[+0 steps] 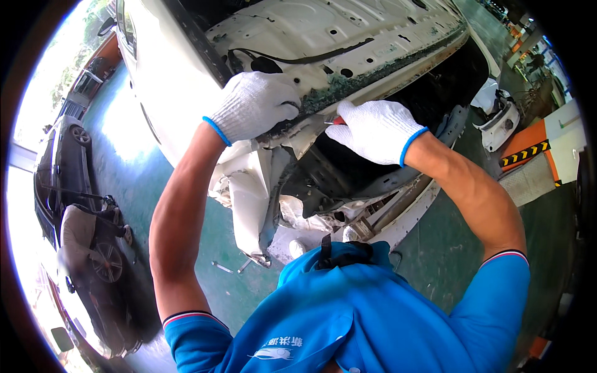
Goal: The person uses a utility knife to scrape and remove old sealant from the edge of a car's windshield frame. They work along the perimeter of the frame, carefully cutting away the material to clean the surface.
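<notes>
My left hand (255,107), in a white knitted glove with a blue cuff, rests with curled fingers at the torn rear edge of a damaged white car body (373,37). What those fingers hold, if anything, is hidden. My right hand (378,132), gloved the same way, is closed around a small red-handled tool (339,120) whose thin tip points toward the left hand. Between the hands runs a ragged, dirty strip (339,89) of greenish-black residue along the panel edge. Below it hangs a bent flap of torn metal (305,138).
Crumpled white bodywork (245,205) juts out below my left hand. A dark cavity opens under my right hand, above a curved bumper section (404,211). Tools (222,267) lie on the green floor. A black car (68,168) stands at left; an orange barrier (525,146) at right.
</notes>
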`<control>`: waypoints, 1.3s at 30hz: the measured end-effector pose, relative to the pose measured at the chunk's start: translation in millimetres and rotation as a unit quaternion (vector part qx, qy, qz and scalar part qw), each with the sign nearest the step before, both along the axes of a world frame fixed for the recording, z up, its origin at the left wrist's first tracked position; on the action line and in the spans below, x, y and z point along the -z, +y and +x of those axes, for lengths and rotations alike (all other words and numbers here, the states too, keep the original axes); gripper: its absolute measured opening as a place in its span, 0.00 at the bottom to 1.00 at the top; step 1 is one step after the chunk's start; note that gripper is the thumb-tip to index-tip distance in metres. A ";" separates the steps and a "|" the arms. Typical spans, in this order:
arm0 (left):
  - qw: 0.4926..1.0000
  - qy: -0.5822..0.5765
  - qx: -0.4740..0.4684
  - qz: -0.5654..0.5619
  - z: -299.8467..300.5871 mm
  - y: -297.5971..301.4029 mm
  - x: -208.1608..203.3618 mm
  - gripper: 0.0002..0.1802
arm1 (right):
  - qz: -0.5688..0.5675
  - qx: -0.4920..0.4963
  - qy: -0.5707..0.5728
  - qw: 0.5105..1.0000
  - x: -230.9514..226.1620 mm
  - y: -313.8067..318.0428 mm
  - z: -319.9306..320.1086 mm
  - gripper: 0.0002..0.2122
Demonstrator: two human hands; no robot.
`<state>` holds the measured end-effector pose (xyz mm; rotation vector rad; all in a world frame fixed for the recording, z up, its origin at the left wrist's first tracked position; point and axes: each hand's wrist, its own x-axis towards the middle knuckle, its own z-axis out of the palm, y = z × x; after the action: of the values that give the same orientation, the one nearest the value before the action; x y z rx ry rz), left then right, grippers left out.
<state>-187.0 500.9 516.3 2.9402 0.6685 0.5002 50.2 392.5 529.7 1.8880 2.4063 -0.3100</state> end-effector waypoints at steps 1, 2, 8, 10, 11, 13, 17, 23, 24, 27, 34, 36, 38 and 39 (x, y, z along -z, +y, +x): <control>1.000 -0.001 -0.002 0.002 -0.1 0.1 0.3 0.10 | -0.003 0.001 -0.002 1.000 -0.8 0.2 0.7 0.24; 1.000 -0.001 -0.007 0.004 -1.3 -0.4 0.4 0.10 | 0.000 0.000 0.000 1.000 -0.6 0.9 1.2 0.24; 1.000 -0.010 -0.010 -0.002 -0.1 -1.6 0.0 0.10 | -0.012 0.018 -0.024 0.999 -2.9 -0.3 4.9 0.24; 1.000 -0.018 -0.014 -0.001 0.5 -1.4 3.3 0.10 | -0.014 0.026 -0.029 0.999 -4.1 -1.7 5.4 0.24; 1.000 -0.020 -0.015 0.002 -0.1 -0.5 3.2 0.10 | -0.010 0.024 -0.032 0.999 -4.7 -1.1 7.9 0.24; 1.000 -0.017 -0.019 -0.002 -1.9 0.2 4.2 0.09 | -0.002 0.019 -0.037 0.999 -5.6 -0.4 17.3 0.24; 1.000 -0.007 -0.010 0.006 2.1 -0.1 -0.4 0.09 | 0.020 0.077 -0.068 0.995 -2.2 -2.3 43.6 0.23; 0.999 -0.031 -0.022 -0.002 -0.7 4.0 3.7 0.10 | 0.052 0.109 -0.078 0.990 -17.6 -23.3 66.8 0.22; 0.999 -0.006 -0.039 -0.015 1.1 2.1 -1.5 0.11 | 0.078 0.107 -0.067 0.989 -14.6 -32.4 76.0 0.21; 0.999 -0.012 -0.030 -0.027 3.9 9.1 1.1 0.13 | 0.073 0.069 -0.041 0.994 -16.0 -45.9 58.8 0.21; 0.999 0.006 -0.033 -0.010 2.3 9.4 3.3 0.11 | 0.050 -0.008 0.047 0.998 30.3 -29.0 2.6 0.22; 0.999 0.017 -0.036 -0.014 0.6 8.1 0.9 0.11 | 0.037 0.019 0.043 0.998 32.6 -20.6 -4.7 0.22; 0.999 0.024 -0.037 -0.010 0.6 8.3 0.9 0.11 | 0.030 0.042 0.032 0.998 32.7 -16.8 -8.2 0.23; 0.999 0.027 -0.038 -0.004 1.8 8.6 1.6 0.11 | 0.029 0.043 0.036 0.998 33.0 -16.8 -8.7 0.23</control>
<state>-185.2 509.5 514.7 2.9403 0.7884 0.4251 41.6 375.7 496.6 2.0445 2.4092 -0.3218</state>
